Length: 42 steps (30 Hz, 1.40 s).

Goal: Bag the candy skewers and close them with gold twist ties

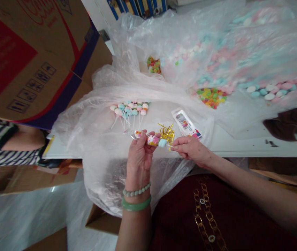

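Note:
My left hand (143, 150) is closed around a small clear candy bag (152, 140) printed with pink and orange shapes. At the bag's right end sits a pale blue marshmallow lollipop (162, 143). My right hand (187, 148) pinches the white stick of that lollipop between thumb and fingers. Just behind the bag lies a pile of gold twist ties (167, 132). A stack of flat printed bags (186, 123) rests beyond my right hand. Beyond my left hand lies a bunch of marshmallow lollipops (131, 109) in pink, white and blue, on white sticks.
Clear plastic sheeting (101, 94) covers much of the white table. Loose marshmallows (271, 91) and gummy candies (212, 97) lie at the back right. A large carton (41, 52) stands at the left, beside another person's arm (24, 137). A dark brown cloth (292, 123) lies at right.

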{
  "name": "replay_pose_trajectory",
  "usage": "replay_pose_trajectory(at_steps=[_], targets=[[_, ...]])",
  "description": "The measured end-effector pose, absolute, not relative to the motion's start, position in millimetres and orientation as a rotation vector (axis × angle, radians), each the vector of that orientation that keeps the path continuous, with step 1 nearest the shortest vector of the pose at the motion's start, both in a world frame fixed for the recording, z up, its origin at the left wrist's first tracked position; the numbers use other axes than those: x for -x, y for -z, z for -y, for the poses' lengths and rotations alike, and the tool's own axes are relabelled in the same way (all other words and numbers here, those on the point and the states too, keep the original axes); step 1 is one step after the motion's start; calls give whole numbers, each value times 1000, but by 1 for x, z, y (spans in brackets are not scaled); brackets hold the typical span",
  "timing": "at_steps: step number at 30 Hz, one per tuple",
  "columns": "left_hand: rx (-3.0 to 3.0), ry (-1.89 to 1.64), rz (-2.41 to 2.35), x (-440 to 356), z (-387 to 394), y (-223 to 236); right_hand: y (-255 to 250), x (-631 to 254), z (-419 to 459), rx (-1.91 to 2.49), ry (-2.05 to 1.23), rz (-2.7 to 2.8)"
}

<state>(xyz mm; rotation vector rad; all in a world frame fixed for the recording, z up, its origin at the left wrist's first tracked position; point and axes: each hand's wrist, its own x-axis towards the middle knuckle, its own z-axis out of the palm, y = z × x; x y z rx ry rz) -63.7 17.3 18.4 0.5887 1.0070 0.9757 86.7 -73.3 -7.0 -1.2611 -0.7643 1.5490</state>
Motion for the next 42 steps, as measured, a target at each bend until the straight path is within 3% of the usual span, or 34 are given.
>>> replay_pose_trajectory(at_steps=[13,20,42], targets=[[-559,-908,-896,46,-5,-15,19,-80,84,1593,-674,1432],[-523,-1036,-839,40,-4,-13,20,-76,91,1716,-98,1842],[-240,-1144,-787,41,-10,-11,17,-69,93,1637,-189,1794]])
